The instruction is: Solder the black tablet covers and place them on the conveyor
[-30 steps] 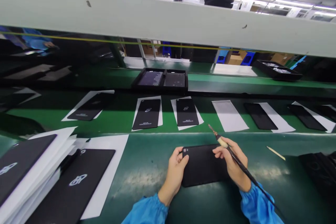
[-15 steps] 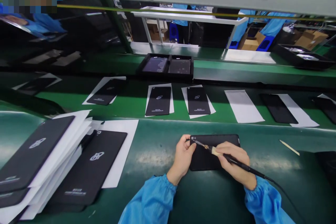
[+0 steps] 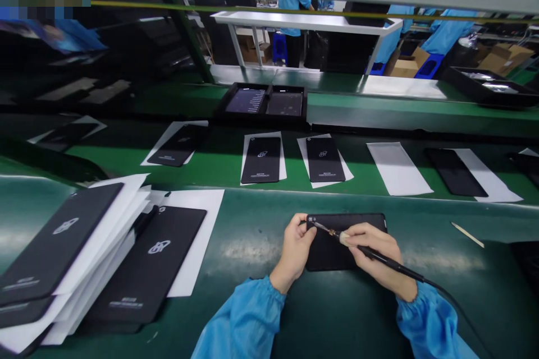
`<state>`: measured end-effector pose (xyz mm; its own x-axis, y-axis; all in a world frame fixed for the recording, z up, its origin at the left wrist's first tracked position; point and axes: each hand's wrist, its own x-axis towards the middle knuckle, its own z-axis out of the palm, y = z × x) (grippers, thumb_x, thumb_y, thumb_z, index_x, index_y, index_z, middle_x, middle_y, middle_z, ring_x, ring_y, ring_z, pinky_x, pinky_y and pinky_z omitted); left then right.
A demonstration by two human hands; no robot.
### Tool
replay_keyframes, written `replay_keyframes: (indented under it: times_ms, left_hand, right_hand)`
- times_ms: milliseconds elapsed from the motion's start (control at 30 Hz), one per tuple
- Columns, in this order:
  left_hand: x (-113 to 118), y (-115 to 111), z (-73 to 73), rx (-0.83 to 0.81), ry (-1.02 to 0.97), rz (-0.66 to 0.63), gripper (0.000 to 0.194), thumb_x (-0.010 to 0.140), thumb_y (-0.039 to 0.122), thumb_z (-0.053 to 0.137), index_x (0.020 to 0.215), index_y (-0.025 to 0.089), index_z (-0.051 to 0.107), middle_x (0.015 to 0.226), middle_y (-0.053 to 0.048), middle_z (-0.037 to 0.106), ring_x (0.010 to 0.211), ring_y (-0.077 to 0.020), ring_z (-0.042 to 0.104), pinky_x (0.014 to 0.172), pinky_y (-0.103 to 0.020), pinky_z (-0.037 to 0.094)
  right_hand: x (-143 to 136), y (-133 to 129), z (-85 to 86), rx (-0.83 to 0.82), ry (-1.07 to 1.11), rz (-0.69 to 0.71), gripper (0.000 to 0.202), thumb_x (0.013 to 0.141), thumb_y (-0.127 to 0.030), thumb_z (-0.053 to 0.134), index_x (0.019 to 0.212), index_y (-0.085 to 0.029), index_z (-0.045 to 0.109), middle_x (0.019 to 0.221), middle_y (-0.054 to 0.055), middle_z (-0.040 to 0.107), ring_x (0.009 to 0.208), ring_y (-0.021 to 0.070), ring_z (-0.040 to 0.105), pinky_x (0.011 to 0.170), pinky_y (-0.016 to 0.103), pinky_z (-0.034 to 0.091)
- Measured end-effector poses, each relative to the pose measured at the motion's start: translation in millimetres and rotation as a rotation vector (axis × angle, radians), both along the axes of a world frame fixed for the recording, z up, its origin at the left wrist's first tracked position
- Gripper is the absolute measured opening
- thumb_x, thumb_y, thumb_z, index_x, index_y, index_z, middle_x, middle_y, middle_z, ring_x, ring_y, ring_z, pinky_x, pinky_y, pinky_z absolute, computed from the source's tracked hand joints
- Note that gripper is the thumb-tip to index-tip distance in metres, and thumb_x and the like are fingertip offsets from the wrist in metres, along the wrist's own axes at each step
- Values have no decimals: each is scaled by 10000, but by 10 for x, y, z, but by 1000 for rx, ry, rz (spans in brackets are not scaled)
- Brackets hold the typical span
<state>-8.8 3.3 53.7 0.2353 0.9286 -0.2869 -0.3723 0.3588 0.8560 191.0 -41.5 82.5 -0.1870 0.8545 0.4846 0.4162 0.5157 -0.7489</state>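
On the bench before me lies a black tablet back cover (image 3: 332, 252), its long side running left to right. My left hand (image 3: 295, 247) grips its upper left corner, thumb and forefinger bent close around it. A soldering iron (image 3: 370, 257) with a black handle and cord is held like a pen in my right hand (image 3: 377, 252). Its metal tip rests at or just above the cover's upper left corner, beside my left thumb; whether it touches, I cannot tell. My right hand's lower fingers hover over or rest on the cover's right part.
To the left, black tablet covers (image 3: 155, 261) are stacked with white sheets (image 3: 197, 247). Behind the bench, a green belt (image 3: 219, 171) carries several covers on sheets. A thin pale stick (image 3: 467, 234) lies at right. Farther back sits a black tray (image 3: 263, 118); people in blue work beyond.
The covers and sheets on the belt have shifted a little to the right. Both my hands keep nearly the same pose, with the iron tip still at the corner. My view has moved slightly.
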Motion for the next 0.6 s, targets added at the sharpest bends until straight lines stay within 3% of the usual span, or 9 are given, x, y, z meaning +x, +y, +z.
replay_keyframes:
  times_ms: [333,600]
  left_hand:
    - [-2,0,-41,10,-11,-8,345,756,304,744,960,189,490,763,-11,722,621,-131,648,614,-234,481]
    - [-2,-7,-9,3,-14,-3,351,749,313,751,953,188,494,759,-11,721,626,-135,655,610,-234,493]
  right_hand:
    - [-20,31,160,-33,56,40,209,904,-111,615,1023,-234,735,1001,69,700,911,189,693,813,301,574]
    - [25,98,159,-38,12,45,210,908,-117,623,1040,-237,734,1028,60,701,941,185,692,852,294,570]
